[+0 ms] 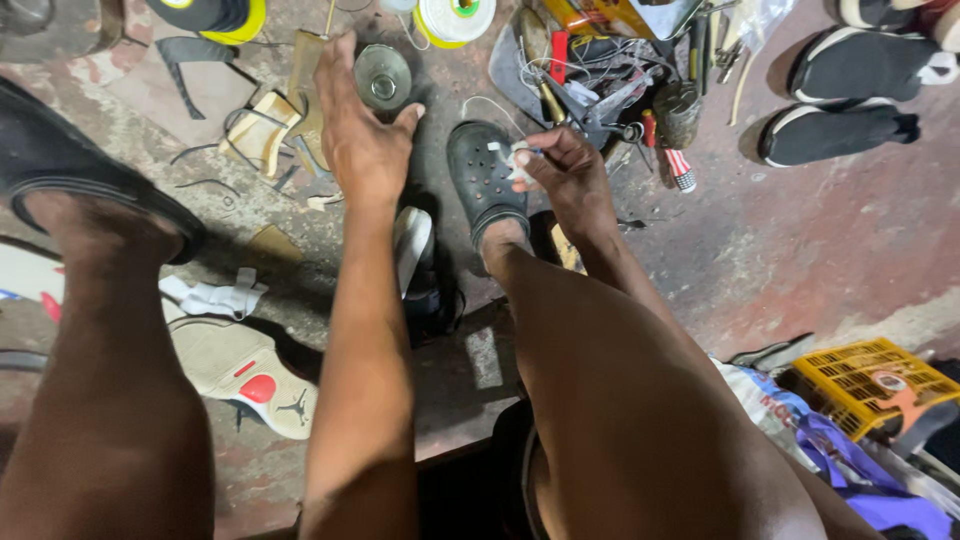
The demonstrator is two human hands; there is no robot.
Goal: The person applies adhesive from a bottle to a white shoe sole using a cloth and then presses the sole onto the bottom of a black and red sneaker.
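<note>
Near the top centre of the frame the left hand (360, 135) stretches forward over the floor, palm down, fingers held together and straight, thumb spread out to the side toward a small round metal tin (382, 77) that lies just beside the fingertips; whether the hand touches the tin cannot be told. Under and left of this hand lie pale pieces of sole material (268, 125). Right of centre, the right hand (565, 170) hovers above the toe of a black perforated clog (485, 175) worn on the person's foot, its fingers pinched together on a small white scrap (518, 160). A heap of tools (610, 85) with red handles, wires and blades sits at the upper middle right, just beyond the right hand. A spool of pale thread (455, 18) stands at the top edge. A white shoe sole with red patches (245, 375) lies at lower left, and a yellow plastic crate (875, 385) at lower right.
</note>
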